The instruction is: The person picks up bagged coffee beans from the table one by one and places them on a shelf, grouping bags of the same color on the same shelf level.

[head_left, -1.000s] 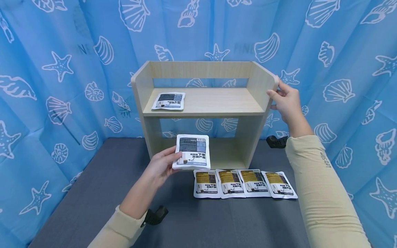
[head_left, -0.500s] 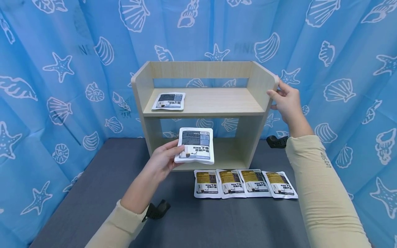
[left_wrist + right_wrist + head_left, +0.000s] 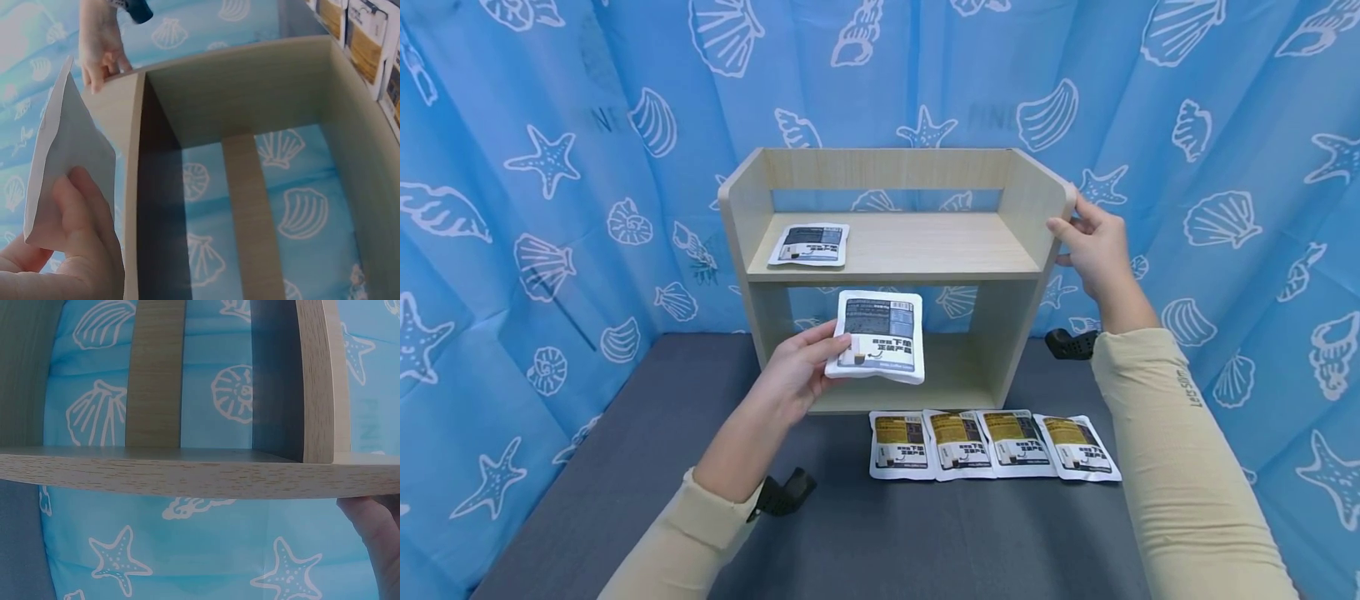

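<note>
My left hand (image 3: 793, 371) holds a white pouch (image 3: 883, 333) with a dark blue printed label, thumb on its front face and fingers behind. It is raised before the lower opening of a small two-tier wooden shelf (image 3: 925, 242). In the left wrist view the pouch (image 3: 81, 150) is seen nearly edge-on, the fingers against its back. With my right hand (image 3: 1093, 250) I grip the upper front edge of the shelf's right side panel; the right wrist view shows part of that hand (image 3: 375, 531) at the board's edge. A similar blue-labelled pouch (image 3: 810, 245) lies flat at the upper tier's left end.
Several white pouches with gold-brown labels, among them the leftmost pouch (image 3: 901, 446), lie in a row on the dark grey table (image 3: 925, 542) before the shelf's right half. A blue curtain (image 3: 647, 208) with white shell prints hangs behind and at both sides.
My left hand has lifted the pouch upward and slightly right, from near the shelf's bottom edge to just below the upper board. The right hand has stayed on the side panel.
</note>
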